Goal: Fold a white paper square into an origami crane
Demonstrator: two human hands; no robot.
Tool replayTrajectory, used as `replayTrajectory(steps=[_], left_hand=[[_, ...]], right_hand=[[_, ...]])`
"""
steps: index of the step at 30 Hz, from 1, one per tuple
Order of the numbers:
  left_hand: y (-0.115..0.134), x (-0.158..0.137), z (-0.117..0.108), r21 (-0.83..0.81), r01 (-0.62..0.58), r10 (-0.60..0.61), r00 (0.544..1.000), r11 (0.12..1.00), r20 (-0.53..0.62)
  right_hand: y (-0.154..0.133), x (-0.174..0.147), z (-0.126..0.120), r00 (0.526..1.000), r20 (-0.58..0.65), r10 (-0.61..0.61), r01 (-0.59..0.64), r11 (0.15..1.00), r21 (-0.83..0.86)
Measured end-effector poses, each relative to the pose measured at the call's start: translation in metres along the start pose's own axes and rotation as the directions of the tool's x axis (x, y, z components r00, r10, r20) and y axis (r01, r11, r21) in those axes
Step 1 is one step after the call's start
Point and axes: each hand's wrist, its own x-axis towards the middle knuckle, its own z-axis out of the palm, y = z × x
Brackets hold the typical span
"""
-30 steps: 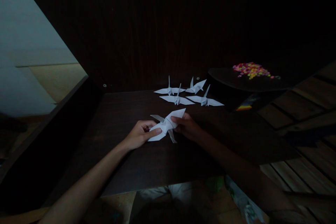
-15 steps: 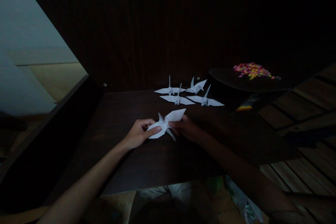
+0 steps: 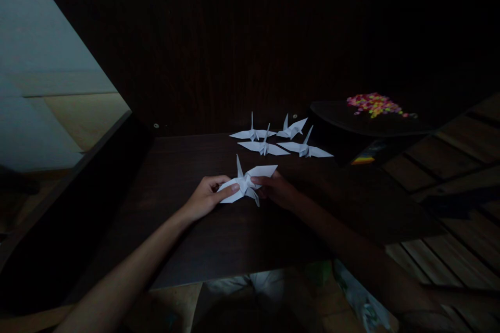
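Note:
A white paper crane [image 3: 245,183] is held between both hands, just above the dark desk top [image 3: 183,250]. My left hand [image 3: 207,196] pinches its left wing, thumb on top and fingers curled beneath. On the other side, my right hand [image 3: 275,187] grips the right wing near the body, its thumb pressed on the fold; its other fingers are mostly hidden behind the paper. One thin point of the crane stands up at the back, and another slants down toward me. Several finished-looking white paper cranes [image 3: 264,148] rest with wings spread beyond my hands.
A heap of small colourful pieces [image 3: 375,105] lies on a dark raised shelf [image 3: 339,120] at the right. Below it shows a rainbow-striped item [image 3: 364,160]. A dark side panel [image 3: 78,192] bounds the desk at left; a tall dark back panel [image 3: 219,47] rises behind.
The held crane has tilted, so its rear point now stands taller and its right wing lies flatter. Both hands keep their grip, and the other cranes have stayed put.

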Motion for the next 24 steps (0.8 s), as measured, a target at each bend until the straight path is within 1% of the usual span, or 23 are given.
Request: replayTrajectory(steps=[6, 10, 12, 15, 19, 24], left_hand=[[-0.001, 0.002, -0.002, -0.022, 0.001, -0.001, 1.000, 1.000, 0.006], [-0.003, 0.006, -0.005, -0.090, 0.036, -0.040, 0.998, 0.995, -0.043], [-0.004, 0.008, -0.008, -0.121, 0.059, -0.067, 0.996, 0.991, -0.061], [-0.006, 0.011, -0.014, -0.157, 0.102, -0.116, 0.990, 0.982, -0.081], [-0.010, 0.014, -0.023, -0.185, 0.152, -0.175, 0.978, 0.971, -0.116], [-0.015, 0.019, -0.038, -0.241, 0.124, -0.171, 0.968, 0.963, -0.185]], right_hand=[[0.000, 0.001, 0.000, 0.999, -0.032, 0.018, -0.020, 0.998, -0.062], [0.000, 0.004, 0.001, 1.000, -0.031, -0.003, 0.001, 0.996, -0.085], [0.000, 0.006, 0.000, 0.999, -0.051, -0.014, 0.010, 0.997, -0.078], [-0.002, 0.008, -0.004, 0.993, -0.115, -0.026, 0.018, 0.997, -0.071], [-0.004, 0.010, -0.010, 0.981, -0.183, -0.059, 0.040, 0.993, -0.107], [-0.001, 0.014, -0.014, 0.981, -0.186, -0.060, 0.030, 0.986, -0.164]])
